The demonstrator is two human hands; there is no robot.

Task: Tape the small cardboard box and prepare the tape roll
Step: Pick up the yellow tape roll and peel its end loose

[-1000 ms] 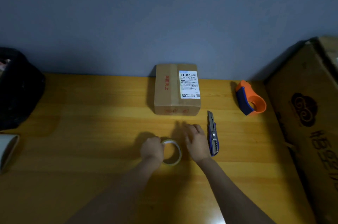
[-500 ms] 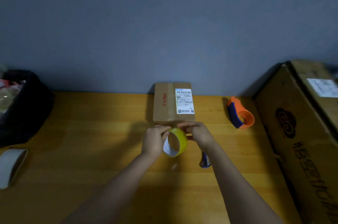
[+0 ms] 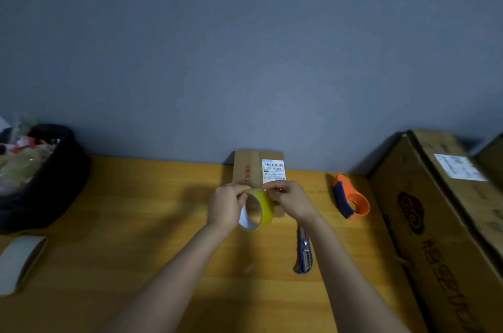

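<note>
A yellowish roll of tape is held upright above the wooden table, its open core facing me. My left hand grips the roll's left side, and my right hand pinches its top right edge. Just behind the roll, against the wall, lies the small cardboard box with a white shipping label. My hands hide the box's near end.
An orange and blue tape dispenser sits to the right, with a blue utility knife nearer me. A large cardboard box fills the right side. At the left are a black bag and a white tape roll.
Both hands lifted the tape roll off the table and brought it up in front of the small box. The camera tilted upward, showing more wall.
</note>
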